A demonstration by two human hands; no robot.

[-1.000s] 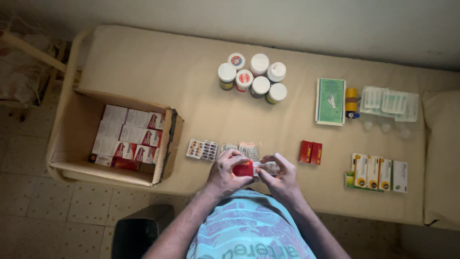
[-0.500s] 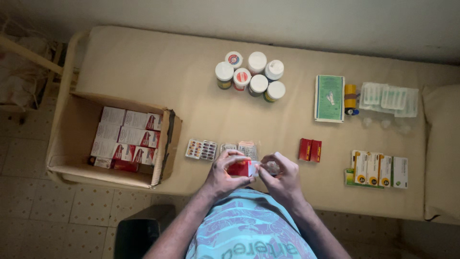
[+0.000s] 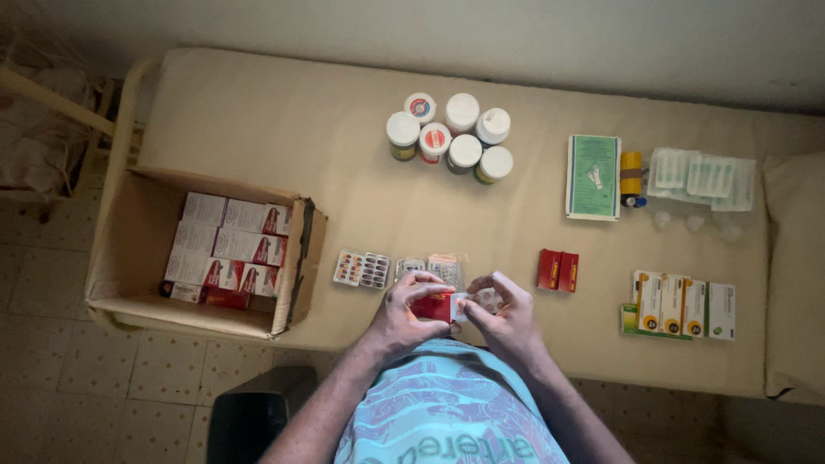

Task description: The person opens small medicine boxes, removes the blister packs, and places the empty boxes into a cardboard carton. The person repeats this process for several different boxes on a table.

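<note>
Pinched between both hands: a small red carton (image 3: 432, 306). Left hand (image 3: 404, 314) wraps its left half, fingers curled over the top and thumb below. Right hand (image 3: 505, 316) has fingertips pressed on the carton's pale end flap, at its right end. Carton held low over the near edge of the tan mattress (image 3: 301, 129), just in front of the person's chest. Long axis runs left to right; opened flap end points right.

Landmark: the carton.
- Just beyond it, partly hidden by the fingers: blister packs (image 3: 363, 268), flat on the mattress.
- Right of it, near: two red cartons (image 3: 557, 271), side by side.
- Farther right: row of white-and-yellow boxes (image 3: 679, 307).
- Left of it: open cardboard box (image 3: 129, 258), filled with red-and-white cartons (image 3: 225, 245).
- Well beyond: cluster of white-capped jars (image 3: 451, 137); off to the right of these, a green packet (image 3: 594, 178), a yellow roll (image 3: 631, 174), and sealed clear packets (image 3: 700, 179).
</note>
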